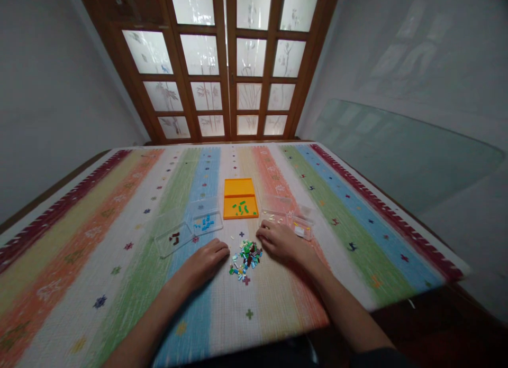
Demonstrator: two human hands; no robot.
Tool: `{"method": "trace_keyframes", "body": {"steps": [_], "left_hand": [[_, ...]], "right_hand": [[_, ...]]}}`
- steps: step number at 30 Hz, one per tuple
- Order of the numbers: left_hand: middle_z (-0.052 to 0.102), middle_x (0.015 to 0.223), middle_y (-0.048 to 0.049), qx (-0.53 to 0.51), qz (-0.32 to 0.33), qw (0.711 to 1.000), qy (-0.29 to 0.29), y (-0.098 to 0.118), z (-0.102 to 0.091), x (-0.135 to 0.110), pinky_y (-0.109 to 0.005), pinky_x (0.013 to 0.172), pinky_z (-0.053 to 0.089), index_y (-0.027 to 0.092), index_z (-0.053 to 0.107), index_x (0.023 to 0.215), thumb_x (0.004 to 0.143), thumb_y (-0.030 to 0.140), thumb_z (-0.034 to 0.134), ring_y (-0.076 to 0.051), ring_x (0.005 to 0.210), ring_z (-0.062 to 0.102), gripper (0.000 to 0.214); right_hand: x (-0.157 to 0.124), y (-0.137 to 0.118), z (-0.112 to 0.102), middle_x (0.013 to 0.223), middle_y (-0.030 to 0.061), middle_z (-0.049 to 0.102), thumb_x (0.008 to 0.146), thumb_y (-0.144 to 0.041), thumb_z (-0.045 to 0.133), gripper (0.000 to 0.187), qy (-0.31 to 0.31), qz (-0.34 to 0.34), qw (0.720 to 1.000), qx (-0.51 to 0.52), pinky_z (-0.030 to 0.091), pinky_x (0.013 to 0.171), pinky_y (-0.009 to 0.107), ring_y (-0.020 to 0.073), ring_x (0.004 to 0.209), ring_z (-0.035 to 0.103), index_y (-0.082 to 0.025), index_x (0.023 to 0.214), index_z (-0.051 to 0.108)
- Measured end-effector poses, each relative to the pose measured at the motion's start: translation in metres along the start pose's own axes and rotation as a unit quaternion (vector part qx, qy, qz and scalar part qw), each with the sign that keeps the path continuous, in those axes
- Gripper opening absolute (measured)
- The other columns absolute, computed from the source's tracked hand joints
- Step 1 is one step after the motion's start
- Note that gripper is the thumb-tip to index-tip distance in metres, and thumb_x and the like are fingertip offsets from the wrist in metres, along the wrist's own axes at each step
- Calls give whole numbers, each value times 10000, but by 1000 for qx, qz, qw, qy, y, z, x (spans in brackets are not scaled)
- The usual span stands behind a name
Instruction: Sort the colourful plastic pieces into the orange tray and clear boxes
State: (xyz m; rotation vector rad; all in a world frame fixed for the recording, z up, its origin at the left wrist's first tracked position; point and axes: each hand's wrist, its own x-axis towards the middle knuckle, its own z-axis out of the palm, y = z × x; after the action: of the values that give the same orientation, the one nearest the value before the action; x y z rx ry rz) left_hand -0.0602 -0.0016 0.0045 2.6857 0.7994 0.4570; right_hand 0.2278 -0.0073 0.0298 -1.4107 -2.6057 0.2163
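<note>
A small heap of mixed coloured pieces lies on the striped cloth between my two hands. My left hand rests knuckles up just left of the heap, fingers curled down onto the cloth. My right hand rests just right of the heap, fingers curled too, its fingertips close to the pieces. I cannot make out whether either hand holds a piece. Beyond the heap stands an open orange box with green pieces in it.
Clear lidded boxes sit around: one with blue pieces, one with dark pieces, one with pale pieces, one with yellow and white pieces. The table edge runs along the right. A wooden glazed door stands behind.
</note>
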Motion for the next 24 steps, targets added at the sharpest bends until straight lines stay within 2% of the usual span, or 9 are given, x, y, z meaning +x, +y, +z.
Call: {"method": "trace_keyframes", "body": {"steps": [11, 20, 24], "left_hand": [[679, 908, -60, 19, 10, 1000, 3, 0, -2, -4, -294, 737, 531, 193, 594, 905, 951, 39, 392, -188, 822, 629, 258], [681, 926, -67, 49, 2, 999, -23, 4, -4, -2, -298, 744, 529, 193, 590, 903, 951, 61, 431, -196, 829, 628, 212], [673, 955, -77, 62, -25, 998, -14, 5, 1, 2, -308, 756, 536, 199, 623, 998, 938, 50, 433, -206, 851, 626, 249]], "right_hand": [[0, 2, 6, 989, 68, 648, 957, -128, 521, 160, 16, -3, 1000, -1, 319, 673, 291, 157, 804, 530, -176, 925, 671], [0, -3, -1, 985, 72, 649, 959, -113, 512, 170, 4, 7, 1000, 10, 319, 666, 288, 148, 790, 532, -165, 920, 669], [1, -4, -2, 982, 72, 652, 960, -113, 513, 174, 2, 11, 1000, 9, 303, 659, 292, 146, 777, 522, -164, 914, 674]]}}
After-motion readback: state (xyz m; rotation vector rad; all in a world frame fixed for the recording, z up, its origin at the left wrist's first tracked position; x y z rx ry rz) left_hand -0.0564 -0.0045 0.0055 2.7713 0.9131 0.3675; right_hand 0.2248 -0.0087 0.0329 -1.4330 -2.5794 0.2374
